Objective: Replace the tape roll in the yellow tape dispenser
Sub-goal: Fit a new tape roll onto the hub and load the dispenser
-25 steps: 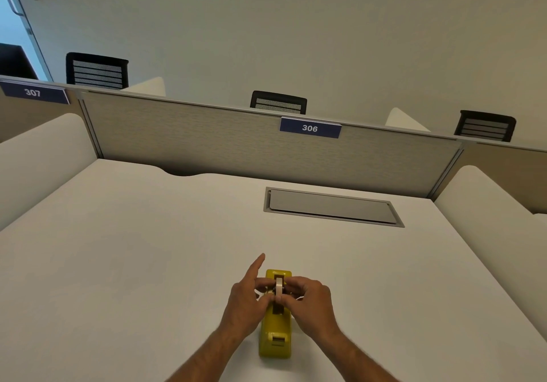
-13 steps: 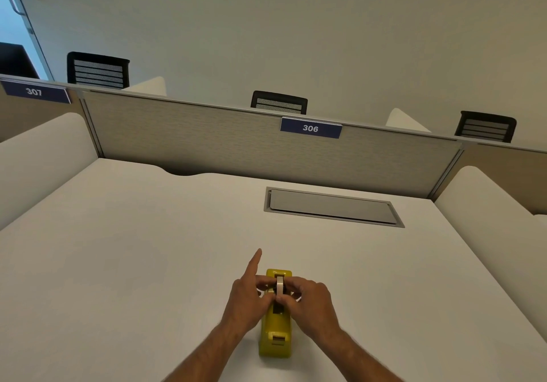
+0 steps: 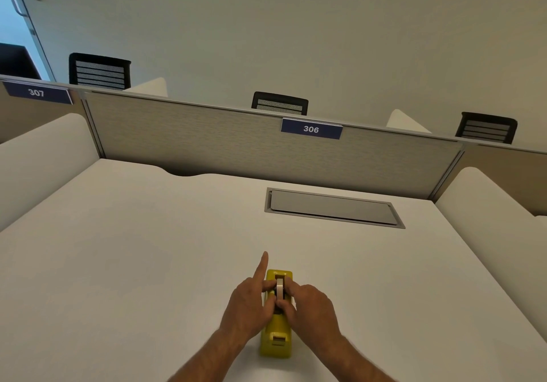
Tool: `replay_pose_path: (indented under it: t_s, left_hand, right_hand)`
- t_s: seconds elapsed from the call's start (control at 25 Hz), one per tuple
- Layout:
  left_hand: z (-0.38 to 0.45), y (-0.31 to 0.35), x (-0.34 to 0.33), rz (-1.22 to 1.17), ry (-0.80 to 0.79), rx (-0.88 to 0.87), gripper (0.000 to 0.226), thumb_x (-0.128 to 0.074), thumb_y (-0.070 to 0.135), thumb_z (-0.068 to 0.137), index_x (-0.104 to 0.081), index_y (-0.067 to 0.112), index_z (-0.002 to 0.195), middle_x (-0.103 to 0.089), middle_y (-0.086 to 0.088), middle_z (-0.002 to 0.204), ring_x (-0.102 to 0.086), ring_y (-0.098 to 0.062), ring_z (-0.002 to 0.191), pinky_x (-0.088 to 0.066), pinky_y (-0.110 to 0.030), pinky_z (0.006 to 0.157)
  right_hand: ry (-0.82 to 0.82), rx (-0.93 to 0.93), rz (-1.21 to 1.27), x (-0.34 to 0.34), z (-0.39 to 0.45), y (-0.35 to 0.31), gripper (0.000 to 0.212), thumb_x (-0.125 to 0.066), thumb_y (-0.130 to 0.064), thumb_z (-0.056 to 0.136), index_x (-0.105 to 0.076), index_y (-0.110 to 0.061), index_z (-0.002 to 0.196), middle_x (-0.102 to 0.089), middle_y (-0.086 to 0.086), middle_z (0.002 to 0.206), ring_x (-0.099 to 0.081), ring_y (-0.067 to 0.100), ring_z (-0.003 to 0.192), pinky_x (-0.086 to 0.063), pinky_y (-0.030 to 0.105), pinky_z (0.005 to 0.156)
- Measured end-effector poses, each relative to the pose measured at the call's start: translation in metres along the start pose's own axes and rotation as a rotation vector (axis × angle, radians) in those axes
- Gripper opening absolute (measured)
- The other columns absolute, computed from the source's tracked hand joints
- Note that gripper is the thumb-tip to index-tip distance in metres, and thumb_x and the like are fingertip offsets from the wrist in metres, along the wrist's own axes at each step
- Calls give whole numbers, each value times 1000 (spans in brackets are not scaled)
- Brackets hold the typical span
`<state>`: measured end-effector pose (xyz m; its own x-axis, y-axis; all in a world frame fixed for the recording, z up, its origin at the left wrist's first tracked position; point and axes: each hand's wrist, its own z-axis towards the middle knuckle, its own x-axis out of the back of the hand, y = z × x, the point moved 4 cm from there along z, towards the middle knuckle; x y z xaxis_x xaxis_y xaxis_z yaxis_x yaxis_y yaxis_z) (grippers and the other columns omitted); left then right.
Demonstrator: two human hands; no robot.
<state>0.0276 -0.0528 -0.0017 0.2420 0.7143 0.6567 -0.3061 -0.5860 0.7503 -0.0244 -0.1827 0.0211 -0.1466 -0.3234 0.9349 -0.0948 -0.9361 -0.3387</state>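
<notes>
Near the front edge of the white desk [image 3: 148, 248] sits the yellow tape dispenser [image 3: 276, 334], both hands pinching the tape roll [image 3: 279, 290] standing in its cradle, left hand [image 3: 247, 307] with forefinger raised, right hand [image 3: 310, 307] curled opposite

The table [image 3: 118, 263] surface is bare from 9 o'clock through 12 o'clock to 3 o'clock of the yellow tape dispenser [image 3: 276, 337], giving open passage on all those sides. At 1 o'clock, well apart, a grey recessed cover plate [image 3: 331, 208] lies flush with the surface. A partition panel [image 3: 207, 144] closes the far edge at 12 o'clock. Cream side dividers [image 3: 44, 156] wall in the 9 and 3 o'clock edges. The left hand [image 3: 247, 307] and right hand [image 3: 310, 307] flank the dispenser, blocking its sides.
</notes>
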Motion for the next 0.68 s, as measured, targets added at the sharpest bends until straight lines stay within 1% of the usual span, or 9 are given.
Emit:
replay_pose_path:
  t_s: [0.12,0.24,0.32,0.4,0.44,0.52,0.56,0.64,0.68]
  left_hand:
    - [-2,-2,-1,63,6,-40,90,-59,52,87,13,47,142,-68,14,121,-65,-9,98,-45,-15,90]
    - [-2,-4,0,19,28,-68,90,-65,46,85,2,44,145,-69,15,120,-67,-10,100,-49,-21,95]
    - [-3,-6,-1,-14,42,-88,89,-69,39,83,-5,42,145,-70,16,117,-68,-10,99,-52,-24,96]
    - [-3,-9,-1,-40,53,-83,86,-70,35,83,-14,41,147,-69,17,116,-67,-9,98,-53,-24,94]
    - [-2,-10,0,-46,53,-79,80,-69,35,82,-22,40,147,-67,16,119,-65,-9,100,-54,-24,94]
    - [-1,-11,-1,-58,33,-81,63,-66,34,82,-38,43,137,-61,14,128,-58,-9,111,-52,-24,96]
    - [0,-12,-2,-61,11,-83,58,-64,33,82,-41,47,133,-57,14,134,-53,-8,118,-48,-24,99]
    - [2,-15,-6,-34,-39,-68,55,-63,32,83,-45,46,133,-46,14,146,-41,-7,131,-36,-22,106]
    - [3,-16,-8,-23,-57,-51,55,-64,34,83,-46,45,133,-41,14,150,-36,-8,134,-33,-24,107]
  right_hand:
    - [4,59,-39,-2,-2,1,50,-45,-54,96,-42,-30,139,-67,-5,120,-62,12,105,-51,25,83]
    - [26,61,41,-4,-4,5,52,-53,-55,92,-47,-31,137,-69,-7,117,-63,10,101,-51,23,83]
    - [60,52,111,-4,-4,8,51,-60,-52,89,-52,-31,135,-70,-8,116,-64,9,99,-53,23,85]
    - [99,67,187,-2,-1,11,46,-65,-44,87,-58,-29,131,-68,-8,122,-62,9,106,-56,29,89]
    - [98,88,217,0,2,11,43,-66,-39,87,-60,-30,128,-66,-9,125,-59,9,109,-56,31,90]
    - [47,154,233,3,8,8,41,-66,-33,85,-60,-32,125,-64,-12,125,-54,9,110,-53,31,91]
    - [13,189,217,3,10,6,39,-64,-32,83,-61,-32,122,-66,-13,121,-53,10,106,-52,30,89]
    - [-26,226,157,3,13,4,33,-62,-35,83,-64,-33,115,-68,-13,112,-50,11,99,-48,28,87]
    - [-29,226,141,3,13,4,31,-63,-37,84,-64,-33,114,-69,-14,110,-49,11,98,-47,27,87]
